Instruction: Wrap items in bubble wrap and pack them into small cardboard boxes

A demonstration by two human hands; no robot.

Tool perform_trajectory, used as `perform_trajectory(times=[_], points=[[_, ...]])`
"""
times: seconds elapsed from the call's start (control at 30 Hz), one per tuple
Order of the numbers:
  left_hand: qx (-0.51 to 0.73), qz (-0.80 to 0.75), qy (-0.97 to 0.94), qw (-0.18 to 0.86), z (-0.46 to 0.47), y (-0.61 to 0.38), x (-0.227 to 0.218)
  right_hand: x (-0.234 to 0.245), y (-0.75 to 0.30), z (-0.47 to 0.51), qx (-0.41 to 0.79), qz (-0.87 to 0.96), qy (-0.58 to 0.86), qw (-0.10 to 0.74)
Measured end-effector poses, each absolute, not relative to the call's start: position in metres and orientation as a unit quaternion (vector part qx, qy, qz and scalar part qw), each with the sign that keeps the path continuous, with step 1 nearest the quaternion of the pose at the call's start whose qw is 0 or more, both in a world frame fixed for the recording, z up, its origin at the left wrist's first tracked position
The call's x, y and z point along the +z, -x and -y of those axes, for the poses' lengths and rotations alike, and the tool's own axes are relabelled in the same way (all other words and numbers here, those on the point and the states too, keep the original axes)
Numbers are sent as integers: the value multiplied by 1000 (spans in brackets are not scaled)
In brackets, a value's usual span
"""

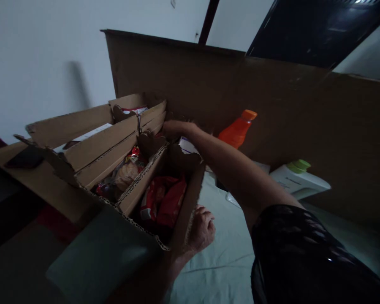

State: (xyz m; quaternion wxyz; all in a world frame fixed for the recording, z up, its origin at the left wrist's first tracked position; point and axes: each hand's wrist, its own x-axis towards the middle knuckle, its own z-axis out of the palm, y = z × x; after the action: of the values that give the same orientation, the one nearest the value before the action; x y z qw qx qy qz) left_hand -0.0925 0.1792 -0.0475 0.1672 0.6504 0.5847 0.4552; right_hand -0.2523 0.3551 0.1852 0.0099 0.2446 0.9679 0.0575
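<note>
A cardboard box [101, 148] split into long compartments stands on the green cloth. My right hand [174, 128] reaches into its far end, with the fingers hidden behind the box wall. Close to the box's near right side, my left hand [203, 228] rests low by the cloth with its fingers curled; whether anything is inside them is hidden. Red packets [166, 200] lie in the nearest compartment. The middle one holds a clear bag of round, pale brown food [126, 174] and a shiny red wrapper [135, 155]. A white carton [91, 133] lies in the far left compartment.
Behind my right forearm stands an orange bottle [236, 131]. A white bottle with a green cap [299, 179] leans farther right. A brown board [183, 71] rises along the back. Green cloth [221, 261] covers the surface, and a dark flat object [24, 157] lies at the left.
</note>
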Motion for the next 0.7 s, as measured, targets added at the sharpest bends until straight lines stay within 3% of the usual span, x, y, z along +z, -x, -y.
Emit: perform_trajectory(times=[0.1,0.2,0.3,0.37,0.5,0.7], points=[[457,-585,-648,172,-177,93,-49,224,209,-365,8,-962,-267,-55],[459,-585,-646,172,-175,92,-51,251,125,-364,-80,-920,-295,-246],[460,-586,-647,164,-175,91,-51,238,26,-346,-87,-853,-341,-385],[460,-587,-648,156,-174,91,-51,207,-29,-337,-31,-812,-393,-431],[460,-584,-654,140,-172,92,-49,129,-81,-348,36,-786,-484,-383],[452,-577,-668,128,-171,96,-48,65,-55,-382,110,-864,-482,-96]])
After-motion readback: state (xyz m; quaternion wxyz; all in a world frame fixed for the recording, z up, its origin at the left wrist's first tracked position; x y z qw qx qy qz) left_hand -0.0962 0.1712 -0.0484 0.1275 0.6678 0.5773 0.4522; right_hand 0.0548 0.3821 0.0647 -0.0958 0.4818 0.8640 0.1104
